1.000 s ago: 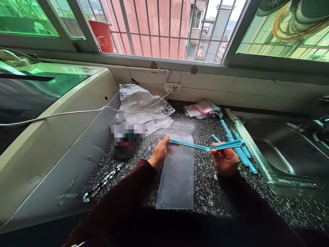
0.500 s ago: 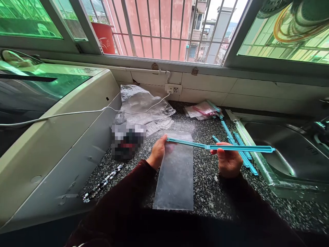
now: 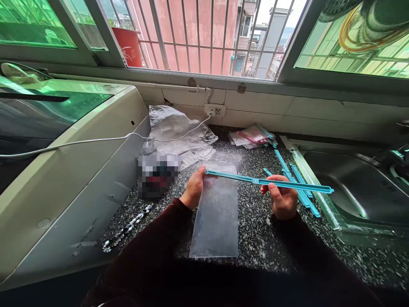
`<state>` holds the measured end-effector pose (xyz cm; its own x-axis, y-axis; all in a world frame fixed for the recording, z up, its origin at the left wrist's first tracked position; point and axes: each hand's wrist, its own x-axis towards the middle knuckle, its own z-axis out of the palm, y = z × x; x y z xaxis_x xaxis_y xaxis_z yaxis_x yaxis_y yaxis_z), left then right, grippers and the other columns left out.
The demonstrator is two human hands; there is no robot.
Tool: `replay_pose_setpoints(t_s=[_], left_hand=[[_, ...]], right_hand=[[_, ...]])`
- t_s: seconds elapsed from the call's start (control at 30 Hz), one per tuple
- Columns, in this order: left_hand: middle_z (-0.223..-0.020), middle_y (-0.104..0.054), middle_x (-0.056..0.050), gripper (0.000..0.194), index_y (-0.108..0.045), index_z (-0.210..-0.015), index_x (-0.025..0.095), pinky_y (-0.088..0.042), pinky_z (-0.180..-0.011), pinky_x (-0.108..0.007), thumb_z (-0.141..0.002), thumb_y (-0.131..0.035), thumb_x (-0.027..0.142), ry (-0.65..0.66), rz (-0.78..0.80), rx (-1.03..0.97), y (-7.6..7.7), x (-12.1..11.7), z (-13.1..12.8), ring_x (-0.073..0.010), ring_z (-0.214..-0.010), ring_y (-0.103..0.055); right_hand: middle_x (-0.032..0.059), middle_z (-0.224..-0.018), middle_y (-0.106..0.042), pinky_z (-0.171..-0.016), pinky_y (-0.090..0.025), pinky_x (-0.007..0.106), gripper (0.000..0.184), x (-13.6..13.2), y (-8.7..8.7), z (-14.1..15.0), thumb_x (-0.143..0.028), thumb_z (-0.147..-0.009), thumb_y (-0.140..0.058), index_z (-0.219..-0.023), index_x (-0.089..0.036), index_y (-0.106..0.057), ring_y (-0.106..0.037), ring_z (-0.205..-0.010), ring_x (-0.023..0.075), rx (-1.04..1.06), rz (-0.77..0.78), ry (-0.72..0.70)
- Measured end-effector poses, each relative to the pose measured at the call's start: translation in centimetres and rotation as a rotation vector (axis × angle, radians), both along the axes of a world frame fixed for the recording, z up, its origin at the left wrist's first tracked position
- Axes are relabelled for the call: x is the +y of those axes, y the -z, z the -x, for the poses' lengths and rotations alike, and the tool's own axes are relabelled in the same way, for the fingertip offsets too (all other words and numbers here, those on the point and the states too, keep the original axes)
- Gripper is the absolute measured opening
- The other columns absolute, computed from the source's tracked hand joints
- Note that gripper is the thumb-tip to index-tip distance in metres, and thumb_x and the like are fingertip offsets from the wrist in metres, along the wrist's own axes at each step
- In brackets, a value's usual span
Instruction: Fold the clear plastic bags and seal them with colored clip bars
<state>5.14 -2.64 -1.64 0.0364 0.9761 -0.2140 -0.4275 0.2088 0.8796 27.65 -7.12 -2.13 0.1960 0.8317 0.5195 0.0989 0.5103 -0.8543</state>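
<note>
A long light-blue bag sealing clip (image 3: 306, 186), unfolded at its middle hinge, stretches across the upper part of a clear plastic bag (image 3: 219, 224). My left hand (image 3: 193, 187) is closed at the bag's upper left edge, pinching the clip's left end along with the bag. Just right of the hinge, my right hand (image 3: 283, 199) grips the clip between thumb and fingers. The clip's left arm crosses the bag, while its right arm points out toward the sink. The bag hangs flat below it and looks empty.
Several more blue clips (image 3: 297, 181) lie beside the metal sink (image 3: 354, 187). Behind are packaged clips (image 3: 251, 137) and a crumpled plastic sheet (image 3: 179, 128). A blurred-out item (image 3: 159, 177), a beaded string (image 3: 128, 228) and a pale machine (image 3: 105, 140) with a white cord are on the left.
My right hand has shifted slightly left, and the clip's right end has come left and dipped a little. Both hands keep their hold.
</note>
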Motion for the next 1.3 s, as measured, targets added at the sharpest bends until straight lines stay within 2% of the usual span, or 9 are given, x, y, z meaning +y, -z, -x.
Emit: replay_pose_setpoints(t_s=[0.27, 0.43, 0.6, 0.77, 0.93, 1.1, 1.2, 1.3], left_hand=[[-0.045, -0.055, -0.003, 0.041, -0.059, -0.054, 0.014, -0.029, -0.042, -0.023, -0.080, -0.047, 0.044, 0.022, -0.060, 0.181, -0.9, 0.1, 0.4, -0.0105, -0.040, -0.042], [-0.047, -0.055, -0.002, 0.041, -0.056, -0.051, 0.014, -0.030, -0.042, -0.023, -0.078, -0.048, 0.044, 0.045, -0.054, 0.174, -0.9, 0.1, 0.5, -0.0105, -0.041, -0.043], [-0.047, -0.053, -0.001, 0.039, -0.057, -0.054, 0.014, -0.031, -0.043, -0.022, -0.077, -0.049, 0.045, 0.064, -0.014, 0.124, -0.4, 0.2, 0.4, -0.0103, -0.042, -0.043], [-0.044, -0.050, 0.000, 0.039, -0.059, -0.058, 0.014, -0.028, -0.042, -0.022, -0.076, -0.050, 0.047, 0.083, -0.005, 0.087, -0.1, 0.4, 0.4, -0.0093, -0.040, -0.040], [-0.046, -0.049, -0.001, 0.047, -0.059, -0.055, 0.013, -0.028, -0.044, -0.022, -0.070, -0.053, 0.057, 0.222, -0.106, 0.097, -0.3, 0.2, 0.6, -0.0085, -0.042, -0.040], [-0.048, -0.047, 0.003, 0.028, -0.059, -0.056, 0.012, -0.026, -0.046, -0.021, -0.058, -0.069, 0.038, 0.427, -0.159, 0.147, -0.8, -0.1, 1.0, -0.0062, -0.045, -0.037], [-0.051, -0.049, 0.003, 0.026, -0.062, -0.063, 0.012, -0.026, -0.047, -0.021, -0.060, -0.069, 0.037, 0.462, -0.152, 0.156, -0.9, -0.4, 0.9, -0.0069, -0.047, -0.038], [-0.054, -0.051, 0.002, 0.026, -0.064, -0.064, 0.012, -0.027, -0.049, -0.021, -0.061, -0.070, 0.037, 0.509, -0.176, 0.177, -1.0, -0.7, 0.9, -0.0070, -0.049, -0.039]], right_hand=[[0.0021, -0.071, -0.062, -0.049, -0.052, 0.026, 0.021, 0.4, 0.1, -0.1, -0.036, -0.075, -0.063, -0.087, -0.019, -0.060, -0.059, -0.054, 0.0126, -0.237, 0.135, -0.016], [0.0047, -0.082, -0.065, -0.056, -0.055, 0.028, 0.020, 0.6, 0.5, 0.0, -0.033, -0.074, -0.065, -0.089, -0.020, -0.061, -0.062, -0.065, 0.0152, -0.412, 0.047, 0.028], [0.0032, -0.075, -0.065, -0.052, -0.053, 0.028, 0.012, 0.7, 0.3, -0.1, -0.029, -0.077, -0.062, -0.084, -0.020, -0.061, -0.059, -0.058, 0.0140, -0.609, -0.045, 0.048], [0.0025, -0.072, -0.063, -0.054, -0.052, 0.029, 0.010, 0.9, 0.2, -0.1, -0.029, -0.077, -0.061, -0.081, -0.020, -0.059, -0.060, -0.061, 0.0153, -0.723, -0.108, 0.061], [0.0014, -0.070, -0.063, -0.052, -0.051, 0.027, 0.008, 0.8, 0.1, -0.2, -0.028, -0.078, -0.060, -0.079, -0.020, -0.058, -0.059, -0.058, 0.0137, -0.740, -0.138, 0.123], [0.0010, -0.070, -0.063, -0.053, -0.051, 0.028, 0.012, 1.0, -0.5, -1.0, -0.032, -0.078, -0.060, -0.079, -0.020, -0.059, -0.058, -0.055, 0.0133, -0.698, -0.127, 0.290], [0.0007, -0.068, -0.063, -0.051, -0.050, 0.028, 0.012, 1.3, -0.7, -1.6, -0.033, -0.078, -0.060, -0.078, -0.021, -0.059, -0.056, -0.052, 0.0134, -0.677, -0.127, 0.376], [0.0010, -0.067, -0.062, -0.050, -0.050, 0.028, 0.011, 1.5, -0.4, -1.8, -0.032, -0.078, -0.060, -0.078, -0.021, -0.059, -0.055, -0.051, 0.0134, -0.681, -0.118, 0.364]])
